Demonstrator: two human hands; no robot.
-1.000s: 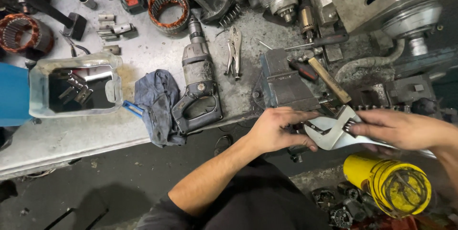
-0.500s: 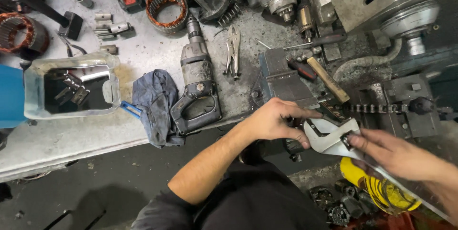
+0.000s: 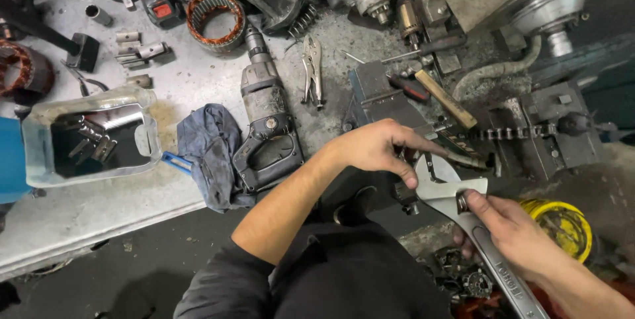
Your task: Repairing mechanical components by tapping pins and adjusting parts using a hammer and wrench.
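The wrench (image 3: 456, 203) lies at the near right edge of the bench, its head now lower and nearer than a second ago. The right hand (image 3: 522, 236) grips the handle, thumb on the adjuster; the left hand (image 3: 377, 147) has closed its fingertips on a small dark part (image 3: 403, 195) beside the jaw. A drill (image 3: 264, 127) lies left.

Silver adjustable wrench (image 3: 463, 216), diagonal, head toward vise.
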